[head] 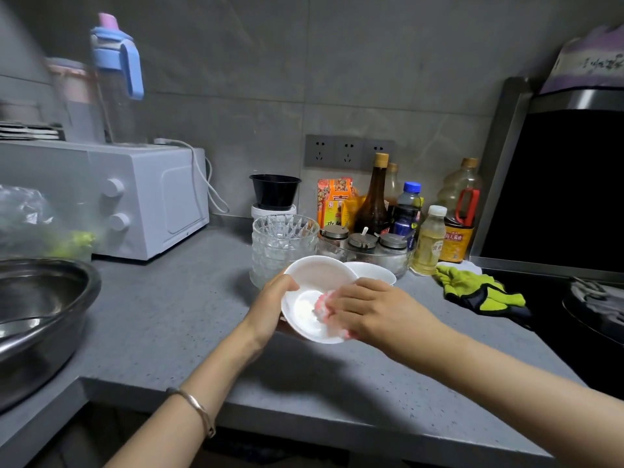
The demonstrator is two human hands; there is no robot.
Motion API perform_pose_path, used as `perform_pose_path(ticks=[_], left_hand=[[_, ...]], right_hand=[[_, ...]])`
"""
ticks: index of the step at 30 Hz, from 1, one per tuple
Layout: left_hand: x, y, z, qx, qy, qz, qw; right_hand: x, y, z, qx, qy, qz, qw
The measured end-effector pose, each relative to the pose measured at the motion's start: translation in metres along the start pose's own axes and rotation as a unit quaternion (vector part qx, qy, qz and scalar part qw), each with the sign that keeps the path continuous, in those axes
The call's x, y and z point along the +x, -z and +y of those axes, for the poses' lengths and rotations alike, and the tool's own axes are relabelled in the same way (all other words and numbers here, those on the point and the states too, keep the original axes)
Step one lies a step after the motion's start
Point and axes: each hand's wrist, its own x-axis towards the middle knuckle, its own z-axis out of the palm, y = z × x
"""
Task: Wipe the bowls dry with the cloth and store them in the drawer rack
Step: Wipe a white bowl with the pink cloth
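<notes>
My left hand [270,307] grips the left rim of a white bowl [305,314], held tilted toward me above the grey counter [169,315]. Inside the bowl, my right hand [374,314] presses a pink and white cloth [320,307] against its wall. A second white bowl [369,271] rests on the counter just behind the held one. To its left stands a stack of clear cut-glass bowls [283,244]. No drawer rack is in view.
A large steel basin [37,315] sits at the left edge, a white microwave [135,201] behind it. Sauce bottles and spice jars [388,217] crowd the back. Green gloves [476,292] lie at the right, beside a black stove [574,332].
</notes>
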Motion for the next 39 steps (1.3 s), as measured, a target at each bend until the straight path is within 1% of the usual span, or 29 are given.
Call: perform_pose_path(ticks=[2, 3, 5, 7, 8, 9, 10, 11, 13, 14, 16, 17, 18, 19, 20, 21, 22, 23, 25, 26, 28, 29, 31, 33, 34, 35, 36, 38, 39], left_hand=[[0.003, 0.003, 0.0, 0.009, 0.018, -0.021, 1.0], [0.005, 0.004, -0.003, 0.001, 0.012, -0.023, 1.0], [0.007, 0.0, -0.01, -0.026, -0.021, -0.023, 0.999], [0.007, -0.006, -0.015, -0.055, -0.06, 0.004, 0.997], [0.008, -0.007, -0.017, -0.063, -0.084, 0.022, 0.994], [0.008, -0.007, -0.019, -0.065, -0.105, 0.03, 0.992], [0.009, -0.006, -0.02, -0.059, -0.12, 0.03, 0.991], [0.009, -0.003, -0.019, -0.046, -0.127, 0.027, 0.991], [0.011, 0.005, -0.02, -0.013, -0.113, 0.003, 0.993], [0.012, 0.009, -0.018, 0.004, -0.096, -0.025, 0.995], [0.013, 0.013, -0.016, 0.018, -0.057, -0.055, 0.997], [0.013, 0.011, -0.015, 0.008, -0.047, -0.046, 0.998], [0.013, 0.008, -0.017, -0.008, -0.039, -0.028, 0.999], [0.013, 0.004, -0.018, -0.033, -0.031, -0.012, 0.999], [0.013, 0.0, -0.021, -0.056, -0.034, 0.003, 0.998], [0.014, -0.004, -0.024, -0.077, -0.044, 0.014, 0.996], [0.013, -0.007, -0.026, -0.09, -0.062, 0.022, 0.994], [0.013, -0.01, -0.027, -0.092, -0.084, 0.027, 0.992], [0.012, -0.009, -0.025, -0.074, -0.109, 0.032, 0.991], [0.011, -0.007, -0.022, -0.062, -0.106, 0.024, 0.992], [0.01, -0.001, -0.018, -0.036, -0.079, -0.009, 0.996], [0.012, 0.003, -0.017, -0.025, -0.061, -0.033, 0.997], [0.013, 0.006, -0.014, -0.013, -0.029, -0.059, 0.998], [0.013, 0.002, -0.014, -0.028, -0.01, -0.026, 0.999], [0.013, -0.002, -0.016, -0.05, -0.011, -0.009, 0.999], [0.013, -0.007, -0.018, -0.072, -0.018, -0.001, 0.997], [0.012, -0.012, -0.021, -0.085, -0.031, 0.007, 0.996], [0.01, -0.021, -0.025, -0.105, -0.059, 0.04, 0.992], [0.009, -0.021, -0.025, -0.109, -0.067, 0.052, 0.99]], right_hand=[[0.004, -0.003, -0.001, -0.006, -0.019, -0.031, 0.999], [0.007, -0.002, -0.005, -0.002, -0.037, -0.022, 0.999], [0.015, 0.002, -0.019, 0.044, -0.088, 0.029, 0.995], [0.022, 0.009, -0.036, 0.115, -0.141, 0.091, 0.979], [0.024, 0.008, -0.042, 0.146, -0.154, 0.109, 0.971], [0.024, 0.005, -0.046, 0.171, -0.157, 0.104, 0.967], [0.021, 0.002, -0.046, 0.178, -0.138, 0.087, 0.97], [0.017, 0.0, -0.04, 0.164, -0.097, 0.069, 0.979], [0.01, 0.0, -0.019, 0.085, -0.002, 0.043, 0.995], [0.008, 0.003, -0.009, 0.05, 0.025, 0.037, 0.998], [0.009, 0.007, 0.0, 0.012, 0.031, 0.006, 0.999], [0.011, 0.008, -0.002, 0.003, 0.018, -0.007, 1.0], [0.014, 0.008, -0.006, 0.017, -0.008, -0.02, 1.0], [0.016, 0.012, -0.012, 0.057, -0.052, -0.026, 0.997], [0.02, 0.015, -0.019, 0.104, -0.099, -0.003, 0.99], [0.023, 0.017, -0.026, 0.136, -0.146, 0.024, 0.98], [0.026, 0.019, -0.033, 0.156, -0.187, 0.022, 0.97], [0.028, 0.017, -0.039, 0.166, -0.209, 0.013, 0.964], [0.023, 0.013, -0.042, 0.19, -0.178, 0.003, 0.965], [0.018, 0.014, -0.039, 0.189, -0.138, -0.01, 0.972], [0.008, 0.011, -0.021, 0.128, -0.038, -0.007, 0.991], [0.005, 0.011, -0.011, 0.104, -0.007, -0.006, 0.995], [0.005, 0.013, -0.002, 0.072, 0.01, -0.014, 0.997], [0.013, 0.014, -0.008, 0.055, -0.026, -0.068, 0.996], [0.018, 0.015, -0.014, 0.054, -0.062, -0.071, 0.994], [0.023, 0.017, -0.021, 0.07, -0.114, -0.043, 0.99], [0.025, 0.015, -0.029, 0.089, -0.151, 0.013, 0.984], [0.027, 0.015, -0.042, 0.129, -0.193, 0.098, 0.968], [0.026, 0.013, -0.043, 0.178, -0.195, 0.082, 0.961]])
